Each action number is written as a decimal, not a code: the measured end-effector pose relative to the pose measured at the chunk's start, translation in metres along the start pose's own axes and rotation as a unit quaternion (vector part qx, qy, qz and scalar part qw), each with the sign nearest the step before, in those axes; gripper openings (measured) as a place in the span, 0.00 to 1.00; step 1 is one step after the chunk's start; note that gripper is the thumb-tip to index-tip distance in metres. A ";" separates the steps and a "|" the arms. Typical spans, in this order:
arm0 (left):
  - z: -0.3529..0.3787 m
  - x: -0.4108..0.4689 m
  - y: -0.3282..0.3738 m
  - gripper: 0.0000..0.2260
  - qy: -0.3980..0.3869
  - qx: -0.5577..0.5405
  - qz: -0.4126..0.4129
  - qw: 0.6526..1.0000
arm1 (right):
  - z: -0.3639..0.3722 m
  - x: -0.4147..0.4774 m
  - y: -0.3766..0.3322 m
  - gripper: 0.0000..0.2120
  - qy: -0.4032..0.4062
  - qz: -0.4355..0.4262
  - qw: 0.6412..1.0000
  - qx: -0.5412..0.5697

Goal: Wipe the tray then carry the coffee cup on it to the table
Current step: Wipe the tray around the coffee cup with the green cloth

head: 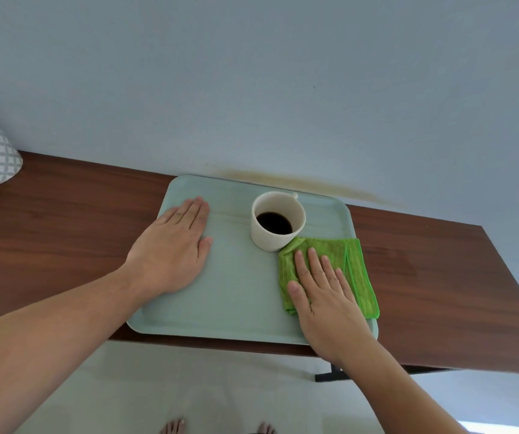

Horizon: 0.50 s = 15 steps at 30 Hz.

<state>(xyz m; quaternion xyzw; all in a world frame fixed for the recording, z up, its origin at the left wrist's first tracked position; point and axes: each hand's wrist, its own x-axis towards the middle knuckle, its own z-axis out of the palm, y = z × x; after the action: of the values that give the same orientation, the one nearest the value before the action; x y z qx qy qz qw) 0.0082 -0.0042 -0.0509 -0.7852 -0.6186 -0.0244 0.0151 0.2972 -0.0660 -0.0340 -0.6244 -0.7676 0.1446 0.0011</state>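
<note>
Head view, one tray [239,296], one coffee cup [278,220], one green cloth [330,270], left hand [173,249] flat, right hand [327,305] flat on cloth.

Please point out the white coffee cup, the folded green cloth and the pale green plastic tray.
white coffee cup [263,238]: head view, front outer wall.
folded green cloth [360,277]: head view, right folded edge.
pale green plastic tray [239,296]: head view, bare floor.

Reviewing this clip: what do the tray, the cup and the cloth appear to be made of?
Tray: likely plastic, pale green, matte, with rounded moulded corners.
Cup: seems ceramic, cream, smooth thick rim; plastic cannot be ruled out.
Cloth: bright green fabric, probably microfibre, with a fine ribbed weave, folded in soft layers under the right hand.
</note>
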 end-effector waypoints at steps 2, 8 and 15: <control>0.000 0.000 0.000 0.32 -0.002 -0.002 0.000 1.000 | -0.003 0.005 0.000 0.31 0.005 0.006 1.000 0.003; -0.001 0.001 0.001 0.32 -0.002 0.003 -0.002 1.000 | -0.005 0.020 -0.011 0.32 0.069 0.021 0.994 -0.083; -0.001 0.001 0.001 0.32 -0.002 0.005 -0.001 1.000 | 0.001 0.014 0.001 0.37 0.035 0.034 0.997 -0.051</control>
<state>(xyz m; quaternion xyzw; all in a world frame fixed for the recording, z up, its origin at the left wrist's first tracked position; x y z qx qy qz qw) 0.0091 -0.0040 -0.0496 -0.7845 -0.6196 -0.0193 0.0177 0.2950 -0.0529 -0.0375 -0.6541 -0.7518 0.0831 -0.0092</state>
